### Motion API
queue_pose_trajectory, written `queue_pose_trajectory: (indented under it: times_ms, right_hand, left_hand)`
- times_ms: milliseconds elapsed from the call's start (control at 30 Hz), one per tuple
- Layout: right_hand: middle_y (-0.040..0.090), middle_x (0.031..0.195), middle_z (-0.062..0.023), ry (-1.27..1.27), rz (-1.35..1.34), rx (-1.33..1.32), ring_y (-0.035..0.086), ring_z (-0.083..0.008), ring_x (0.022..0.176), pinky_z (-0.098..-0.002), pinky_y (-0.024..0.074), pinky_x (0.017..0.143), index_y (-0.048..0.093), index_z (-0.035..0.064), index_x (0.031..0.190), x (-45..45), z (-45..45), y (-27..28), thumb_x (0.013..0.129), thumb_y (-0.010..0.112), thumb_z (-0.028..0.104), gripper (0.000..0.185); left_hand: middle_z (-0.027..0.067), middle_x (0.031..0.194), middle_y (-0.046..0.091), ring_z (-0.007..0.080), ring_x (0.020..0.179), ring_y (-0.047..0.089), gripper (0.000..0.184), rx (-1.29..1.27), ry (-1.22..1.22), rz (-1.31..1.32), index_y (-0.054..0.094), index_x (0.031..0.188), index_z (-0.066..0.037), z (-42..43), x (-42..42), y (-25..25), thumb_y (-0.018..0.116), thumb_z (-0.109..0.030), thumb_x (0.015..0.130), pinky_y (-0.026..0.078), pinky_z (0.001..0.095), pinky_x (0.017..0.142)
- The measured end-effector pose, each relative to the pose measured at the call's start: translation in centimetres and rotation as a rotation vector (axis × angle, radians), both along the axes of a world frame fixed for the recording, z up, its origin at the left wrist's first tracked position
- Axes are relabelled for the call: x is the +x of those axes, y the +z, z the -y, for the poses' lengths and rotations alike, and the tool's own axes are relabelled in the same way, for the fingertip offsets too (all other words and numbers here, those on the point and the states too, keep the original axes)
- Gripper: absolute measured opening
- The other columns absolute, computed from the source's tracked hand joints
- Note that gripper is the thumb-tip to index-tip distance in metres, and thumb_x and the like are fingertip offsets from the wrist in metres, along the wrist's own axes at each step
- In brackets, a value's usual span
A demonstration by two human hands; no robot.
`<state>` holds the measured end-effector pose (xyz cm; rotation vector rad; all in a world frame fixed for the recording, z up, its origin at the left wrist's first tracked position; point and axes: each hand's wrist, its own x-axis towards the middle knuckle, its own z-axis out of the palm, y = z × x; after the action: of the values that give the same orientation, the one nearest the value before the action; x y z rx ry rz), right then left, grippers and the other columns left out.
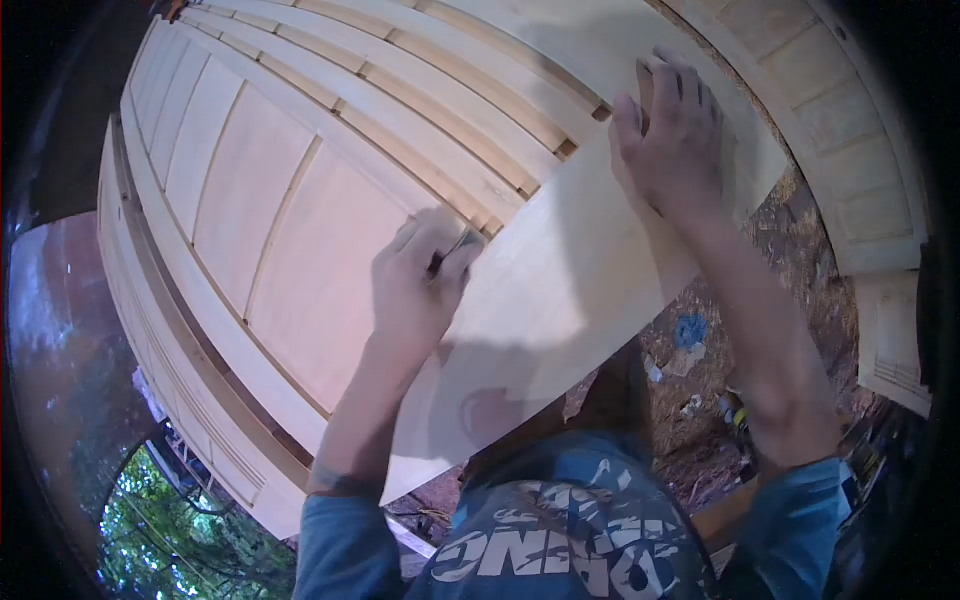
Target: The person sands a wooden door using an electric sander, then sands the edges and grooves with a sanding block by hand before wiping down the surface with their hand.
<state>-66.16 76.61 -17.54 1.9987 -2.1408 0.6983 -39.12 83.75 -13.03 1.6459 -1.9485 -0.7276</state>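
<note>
A pale, smooth wooden board (560,290) lies slanting in front of my body, against the ends of several long slatted wooden pieces (430,110). My left hand (425,275) is at the board's left part, beside a panelled wooden frame (290,220), with its fingers curled together; what they hold, if anything, is too hidden to name. Over the upper right part of the board is my right hand (675,130), its fingers bent and pressed close around something I cannot make out. Shadows of my arms fall on the board.
More panelled wooden pieces (830,120) stand at the right, with a smaller one (890,335) below. Another long frame (180,370) runs along the left. The ground (700,360) is littered with scraps and a blue crumpled piece (690,330). Green foliage (180,530) shows at lower left.
</note>
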Motion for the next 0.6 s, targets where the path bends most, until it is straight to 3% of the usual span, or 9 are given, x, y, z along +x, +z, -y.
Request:
queue_pose_trajectory:
  times_ms: [467,600]
  right_hand:
    - [0.049,0.138,-0.0145,0.024,0.005,-0.013,0.046,-0.0338,0.130,-0.0479,0.0353,0.110,0.049,0.0067,0.131,-0.2,0.0,-0.1,0.095,0.055,0.031,0.044]
    - [0.049,0.139,-0.0145,0.017,-0.005,0.016,0.046,-0.0334,0.130,-0.0480,0.0345,0.111,0.049,0.0060,0.131,-0.1,0.6,0.4,0.094,0.056,0.030,0.044]
  left_hand:
    - [0.0146,0.075,0.058,0.0348,0.068,0.059,0.023,-0.105,-0.091,0.126,0.053,0.075,-0.001,1.4,-1.8,-0.2,0.075,-0.005,0.080,0.048,0.0413,0.060]
    - [0.0150,0.072,0.055,0.0359,0.064,0.056,0.024,-0.091,-0.063,0.034,0.052,0.074,-0.002,0.3,-0.2,-0.1,0.074,-0.007,0.081,0.045,0.0435,0.059]
